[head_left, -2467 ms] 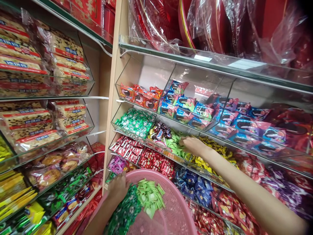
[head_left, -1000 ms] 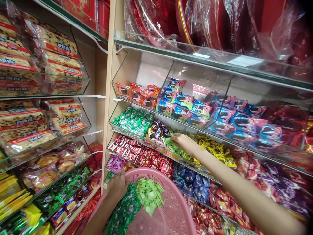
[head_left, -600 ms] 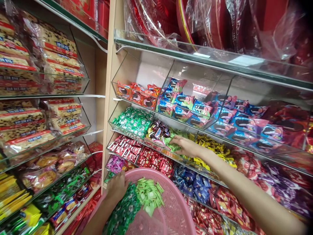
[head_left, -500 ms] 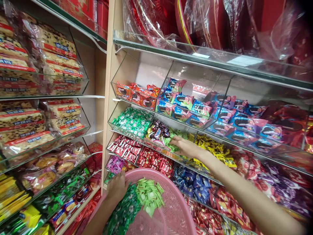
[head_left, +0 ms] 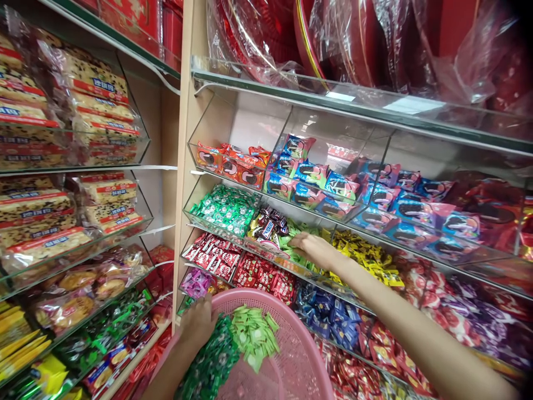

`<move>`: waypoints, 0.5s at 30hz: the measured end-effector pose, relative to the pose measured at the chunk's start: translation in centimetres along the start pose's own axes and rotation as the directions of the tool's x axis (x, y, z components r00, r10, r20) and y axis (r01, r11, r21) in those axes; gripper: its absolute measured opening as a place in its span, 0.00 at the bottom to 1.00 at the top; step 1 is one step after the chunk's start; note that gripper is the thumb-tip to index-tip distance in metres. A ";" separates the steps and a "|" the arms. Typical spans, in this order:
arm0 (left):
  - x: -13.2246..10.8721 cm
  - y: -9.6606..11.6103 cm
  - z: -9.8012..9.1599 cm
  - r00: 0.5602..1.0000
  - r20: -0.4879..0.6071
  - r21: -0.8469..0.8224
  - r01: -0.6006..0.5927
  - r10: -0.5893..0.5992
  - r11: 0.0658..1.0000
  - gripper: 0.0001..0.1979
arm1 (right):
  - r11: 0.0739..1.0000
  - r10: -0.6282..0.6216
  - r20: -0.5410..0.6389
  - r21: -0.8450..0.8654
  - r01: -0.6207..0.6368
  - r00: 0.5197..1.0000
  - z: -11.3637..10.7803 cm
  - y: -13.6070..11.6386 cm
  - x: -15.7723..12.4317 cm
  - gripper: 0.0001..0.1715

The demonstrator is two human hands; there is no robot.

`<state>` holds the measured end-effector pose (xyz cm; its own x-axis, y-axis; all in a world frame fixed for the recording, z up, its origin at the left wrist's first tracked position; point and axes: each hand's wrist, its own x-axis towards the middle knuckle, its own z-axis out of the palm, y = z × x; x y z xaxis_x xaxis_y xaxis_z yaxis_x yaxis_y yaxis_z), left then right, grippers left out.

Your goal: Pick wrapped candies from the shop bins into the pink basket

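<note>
Reaching right hand (head_left: 310, 248): grip lowered among pale-green packets (head_left: 285, 242) in a clear shelf bin (head_left: 266, 253); whether it closes on any cannot be told.
Bin packets: under and just left of the fingertips, jumbled, sharing no long axis, with Snickers bars (head_left: 270, 226) beyond.
Nearer hand: the right; the left hand (head_left: 199, 322) clasps a rim lower down.
Pink plastic basket (head_left: 303, 333): below the bin, carrying a pale-green pile (head_left: 254, 333) beside dark-green-wrapped sweets (head_left: 212, 358).

From the head, one camera looked forward and down, over the near pink basket (head_left: 300, 355), toward the shelves (head_left: 358, 107).
</note>
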<state>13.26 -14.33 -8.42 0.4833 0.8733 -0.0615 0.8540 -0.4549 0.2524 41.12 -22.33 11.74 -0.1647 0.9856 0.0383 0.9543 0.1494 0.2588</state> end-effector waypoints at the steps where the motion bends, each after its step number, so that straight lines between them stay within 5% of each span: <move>1: 0.0 0.0 -0.1 1.000 0.003 0.001 0.001 -0.001 1.000 0.17 | 1.000 -0.003 -0.002 0.007 0.003 1.000 0.1 -0.1 0.1 0.13; 8: -0.2 -0.1 -0.3 1.000 0.016 -0.003 0.012 -0.011 1.000 0.16 | 0.983 -0.054 -0.090 0.171 0.069 0.995 2.1 0.1 0.5 0.09; 15: -0.1 -0.2 0.1 1.000 0.002 -0.016 0.001 -0.001 1.000 0.18 | 0.986 -0.027 -0.124 0.159 0.046 0.992 2.4 -0.4 0.5 0.08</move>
<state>13.04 -14.32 -8.54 0.4828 0.8734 -0.0632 0.8513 -0.4513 0.2676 41.29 -21.73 9.30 -0.2196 0.9639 0.1507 0.9731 0.2055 0.1037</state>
